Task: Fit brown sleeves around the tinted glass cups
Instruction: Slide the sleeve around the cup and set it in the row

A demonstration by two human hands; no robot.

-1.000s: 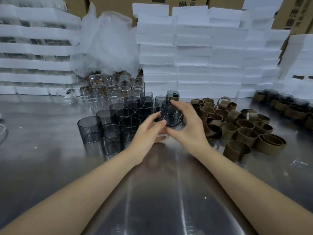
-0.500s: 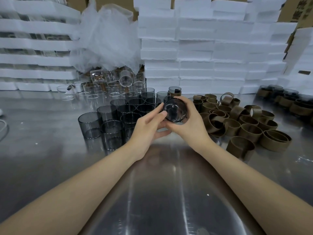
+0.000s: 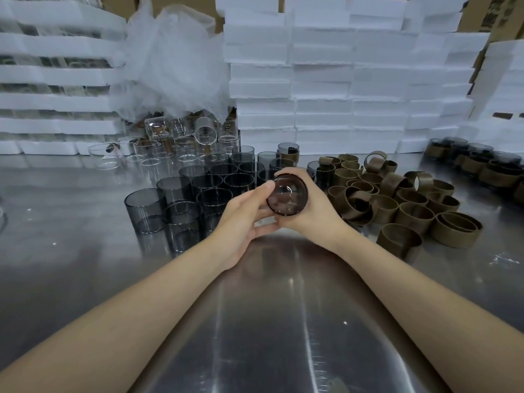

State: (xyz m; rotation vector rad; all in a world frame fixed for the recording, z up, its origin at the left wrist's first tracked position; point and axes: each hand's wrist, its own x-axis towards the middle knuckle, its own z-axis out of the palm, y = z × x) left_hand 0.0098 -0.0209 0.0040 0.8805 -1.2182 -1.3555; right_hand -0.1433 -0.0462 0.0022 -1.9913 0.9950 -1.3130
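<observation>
I hold one tinted glass cup (image 3: 287,194) on its side above the steel table, its round base facing me. My right hand (image 3: 310,207) wraps around its body from the right and behind. My left hand (image 3: 243,211) touches its left rim with the thumb, fingers curled under it. Whether a sleeve is on this cup is hidden by my hands. A cluster of bare tinted cups (image 3: 195,191) stands just left of my hands. A pile of loose brown sleeves (image 3: 397,199) lies to the right.
Sleeved cups (image 3: 482,163) are grouped at the far right. Clear glass cups (image 3: 170,143) stand behind the tinted ones, under crumpled plastic wrap (image 3: 170,66). White foam trays (image 3: 326,80) are stacked along the back. The steel table (image 3: 269,321) stretches toward me.
Both hands lifted the cup slightly and tipped it so its base faces me more squarely. The right hand now wraps further around it.
</observation>
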